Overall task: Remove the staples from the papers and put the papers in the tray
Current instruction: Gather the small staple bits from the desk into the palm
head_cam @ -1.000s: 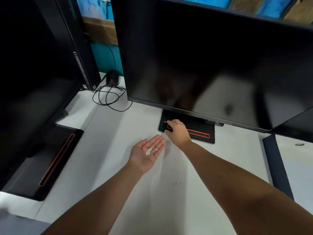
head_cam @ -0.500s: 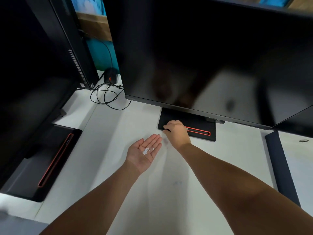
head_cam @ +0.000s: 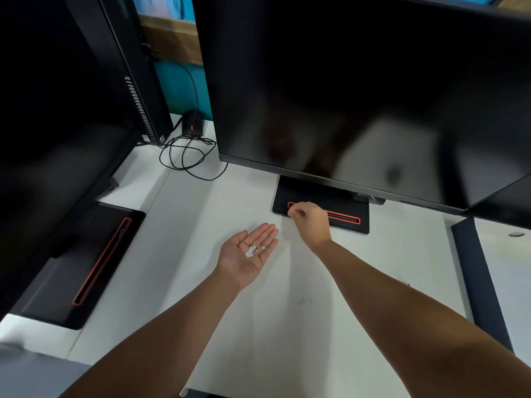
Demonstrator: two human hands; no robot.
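Note:
My left hand [head_cam: 244,257] lies palm up and flat above the white desk [head_cam: 287,326]. Several small white round bits [head_cam: 253,251] sit in its palm. My right hand [head_cam: 311,222] reaches to the front left of the black monitor base [head_cam: 316,193] with the red slot. Its fingers are curled and thumb and forefinger are pinched together; I see nothing between them. No papers, staples or tray are in view.
A large dark monitor [head_cam: 359,81] hangs over the base. A second monitor [head_cam: 57,110] with its own base [head_cam: 71,268] stands at the left. Looped black cable [head_cam: 186,159] lies behind. A dark strip [head_cam: 477,282] runs along the desk's right.
My right hand has drawn its fingers into a tighter pinch at the base's front left corner. The left palm with the white bits has stayed in place.

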